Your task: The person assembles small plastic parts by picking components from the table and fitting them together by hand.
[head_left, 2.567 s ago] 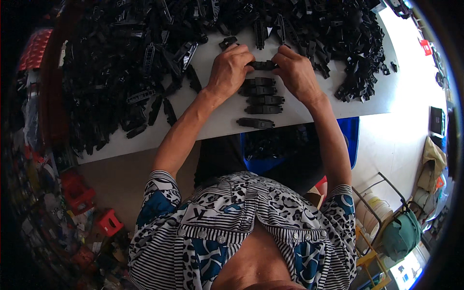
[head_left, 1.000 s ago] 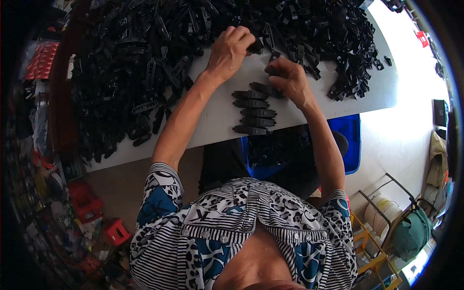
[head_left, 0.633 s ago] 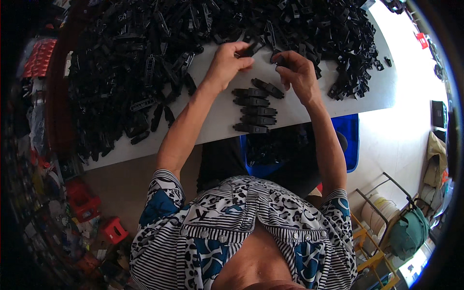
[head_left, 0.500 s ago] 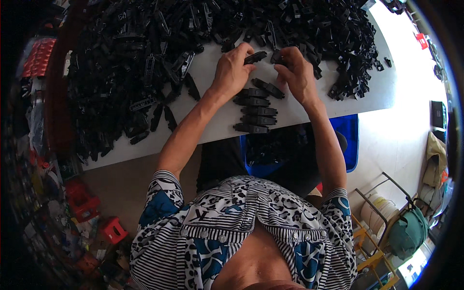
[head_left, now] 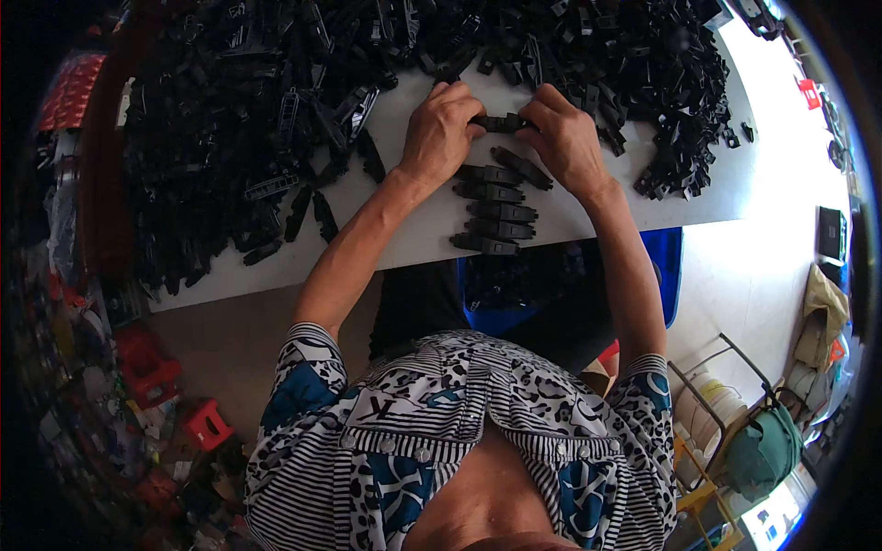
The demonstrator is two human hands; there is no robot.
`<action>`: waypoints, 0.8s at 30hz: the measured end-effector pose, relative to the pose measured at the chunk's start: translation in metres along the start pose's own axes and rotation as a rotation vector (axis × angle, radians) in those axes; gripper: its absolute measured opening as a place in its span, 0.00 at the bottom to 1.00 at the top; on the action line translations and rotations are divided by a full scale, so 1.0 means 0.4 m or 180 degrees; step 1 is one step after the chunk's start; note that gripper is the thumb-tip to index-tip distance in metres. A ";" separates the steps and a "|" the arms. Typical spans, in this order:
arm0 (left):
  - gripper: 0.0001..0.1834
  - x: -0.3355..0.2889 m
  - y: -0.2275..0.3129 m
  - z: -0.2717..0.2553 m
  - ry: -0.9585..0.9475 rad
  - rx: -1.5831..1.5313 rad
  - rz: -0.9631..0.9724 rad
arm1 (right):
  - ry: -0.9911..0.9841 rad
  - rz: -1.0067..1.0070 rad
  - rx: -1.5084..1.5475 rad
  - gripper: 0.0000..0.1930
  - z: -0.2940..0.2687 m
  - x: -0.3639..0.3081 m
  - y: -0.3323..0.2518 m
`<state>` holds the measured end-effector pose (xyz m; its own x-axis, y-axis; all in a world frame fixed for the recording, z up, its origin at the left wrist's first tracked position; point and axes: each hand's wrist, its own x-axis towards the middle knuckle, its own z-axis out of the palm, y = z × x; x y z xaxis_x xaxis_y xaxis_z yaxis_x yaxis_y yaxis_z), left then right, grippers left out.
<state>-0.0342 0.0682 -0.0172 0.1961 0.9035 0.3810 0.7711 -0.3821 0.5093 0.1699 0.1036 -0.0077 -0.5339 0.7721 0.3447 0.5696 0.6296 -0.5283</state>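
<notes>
Between my two hands is a black plastic part (head_left: 501, 122), held level over the white table. My left hand (head_left: 443, 129) pinches its left end. The fingers of my right hand (head_left: 562, 138) are closed on its right end, where they hide any smaller piece. Just below, on the near side, lies a column of several similar black parts (head_left: 501, 212) side by side. The farthest one (head_left: 522, 168) is tilted and sits close to my right hand.
Large heaps of black plastic parts (head_left: 220, 119) cover the table's left and far side. Smaller black pieces (head_left: 675, 138) are piled at the right. Beneath the near edge stands a blue bin (head_left: 666, 275) with black parts inside. A red stool (head_left: 208, 424) is on the floor at left.
My hands have come together: the black part, formerly in my left hand alone, now spans to my right fingers. The view has shifted slightly.
</notes>
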 end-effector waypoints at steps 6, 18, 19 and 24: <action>0.13 -0.004 -0.008 -0.003 -0.0031 -0.0169 0.0049 | -0.0346 -0.0284 -0.0002 0.11 -0.013 0.006 -0.009; 0.09 0.011 0.013 -0.072 -0.0557 -0.0234 -0.0310 | -0.0192 -0.0642 -0.0246 0.05 -0.033 0.011 -0.016; 0.07 0.019 0.000 -0.075 -0.0197 0.0135 -0.0401 | -0.0017 -0.0356 -0.0614 0.04 -0.043 0.016 -0.013; 0.08 0.094 -0.072 -0.025 0.0521 0.0551 -0.0550 | 0.0196 -0.0165 -0.1059 0.06 -0.017 0.059 -0.033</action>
<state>-0.0552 0.1111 -0.0098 -0.0367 0.9036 0.4268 0.8792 -0.1739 0.4437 0.1541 0.1143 0.0127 -0.5344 0.7357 0.4161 0.7208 0.6538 -0.2303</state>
